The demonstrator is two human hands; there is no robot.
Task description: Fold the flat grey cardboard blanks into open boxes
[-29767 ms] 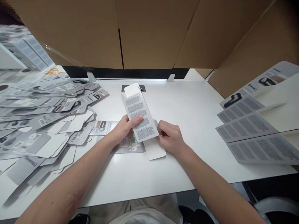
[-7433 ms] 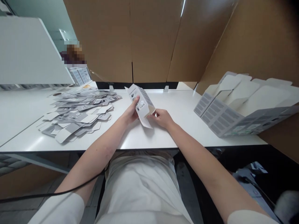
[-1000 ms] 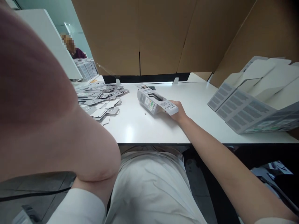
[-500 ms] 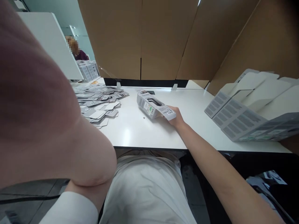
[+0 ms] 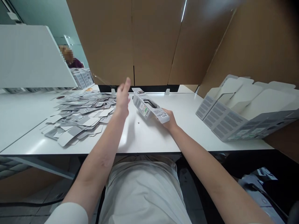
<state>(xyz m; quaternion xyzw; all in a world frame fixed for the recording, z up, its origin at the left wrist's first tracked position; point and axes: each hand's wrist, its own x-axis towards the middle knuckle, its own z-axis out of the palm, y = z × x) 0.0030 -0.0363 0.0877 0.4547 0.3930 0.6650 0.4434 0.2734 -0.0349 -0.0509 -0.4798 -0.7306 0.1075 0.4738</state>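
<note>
A small grey and white printed carton (image 5: pixel 149 106) is held at an angle over the white table, its end flap open toward me. My right hand (image 5: pixel 170 120) grips it at the near right end, with the fingers partly hidden behind the flap. To the left of the carton, my left hand (image 5: pixel 123 98) is raised above the table with its thumb up and fingers extended, holding nothing. It is apart from the carton. Beside it on the left lies a spread pile of flattened cartons (image 5: pixel 81 115).
Opened-up cartons (image 5: pixel 233 109) stand in a row at the right. A cardboard wall (image 5: pixel 154 40) rises behind the table (image 5: pixel 149 140). At the far left are a white panel (image 5: pixel 30 56), more stacked cartons (image 5: pixel 81 77) and another person (image 5: pixel 76 63).
My left arm has swung from close in front of the camera down and forward, bringing the hand near the carton. My right hand still holds the carton. The view has shifted slightly.
</note>
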